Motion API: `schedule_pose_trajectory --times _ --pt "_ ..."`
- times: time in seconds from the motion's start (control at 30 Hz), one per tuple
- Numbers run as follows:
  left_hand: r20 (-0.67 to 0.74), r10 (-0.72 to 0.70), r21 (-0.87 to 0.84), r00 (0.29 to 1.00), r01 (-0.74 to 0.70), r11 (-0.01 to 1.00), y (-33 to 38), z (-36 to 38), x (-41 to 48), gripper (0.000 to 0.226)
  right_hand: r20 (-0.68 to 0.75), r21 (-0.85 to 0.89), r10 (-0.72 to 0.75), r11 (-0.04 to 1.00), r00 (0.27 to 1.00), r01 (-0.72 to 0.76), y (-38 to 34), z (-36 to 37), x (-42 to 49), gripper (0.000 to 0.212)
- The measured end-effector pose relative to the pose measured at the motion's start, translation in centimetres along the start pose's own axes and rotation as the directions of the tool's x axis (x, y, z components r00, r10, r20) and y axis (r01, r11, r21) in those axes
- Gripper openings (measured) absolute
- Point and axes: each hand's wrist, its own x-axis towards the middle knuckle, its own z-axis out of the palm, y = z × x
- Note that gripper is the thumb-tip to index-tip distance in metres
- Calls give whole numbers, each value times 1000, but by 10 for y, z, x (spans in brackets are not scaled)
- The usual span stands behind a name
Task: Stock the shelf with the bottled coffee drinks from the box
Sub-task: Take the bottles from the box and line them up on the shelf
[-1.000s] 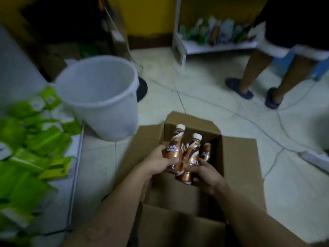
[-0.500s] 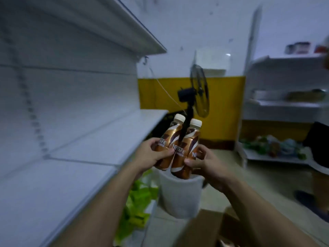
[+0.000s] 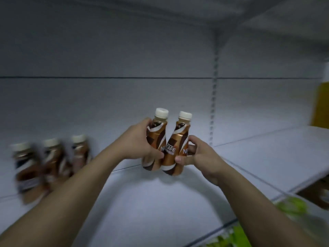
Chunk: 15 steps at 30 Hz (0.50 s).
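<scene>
I hold two brown coffee bottles with white caps side by side above the white shelf (image 3: 160, 202). My left hand (image 3: 138, 141) grips the left bottle (image 3: 156, 139). My right hand (image 3: 197, 155) grips the right bottle (image 3: 178, 148). Both bottles are upright, tilted slightly, and touch each other, clear of the shelf board. Three more coffee bottles (image 3: 51, 164) stand blurred in a row on the shelf at the left, by the back panel.
A slotted upright (image 3: 213, 97) runs down the back panel to the right of the bottles. Another shelf board (image 3: 249, 13) hangs overhead. Green packets (image 3: 292, 207) lie on the lower shelf at bottom right, beside a cardboard box corner (image 3: 318, 193).
I lifted the two bottles out of the box and turned left to face the shelf. They are now held in front of the back panel above the shelf board.
</scene>
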Motion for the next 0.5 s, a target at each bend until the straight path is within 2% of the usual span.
schedule_pose_trajectory --times 0.07,0.13,0.2,0.27,0.4,0.43,0.5 --pt "-55 -86 47 995 89 995 -32 -11 -13 76 90 -66 24 998 996 -18 12 32 19 56" --pt "-120 -160 55 980 167 984 -54 -18 -23 61 154 -181 38 983 987 -10 21 57 32 58" --pt "-194 -176 66 965 192 979 -66 -24 -26 48 184 -246 54 969 981 -7 29 74 40 59" --pt "-254 -160 106 954 192 976 -69 -34 -23 46 186 -260 50 966 981 0 33 80 48 58" --pt "-243 -153 301 958 224 927 -74 -55 -15 47 231 -392 46 919 972 50 31 90 64 61" --pt "-258 -138 379 956 231 896 -76 -57 -13 44 223 -415 43 908 974 55 31 95 68 61" --pt "-304 -42 607 952 227 762 -77 -58 -6 42 186 -431 33 901 982 51 34 105 75 62"
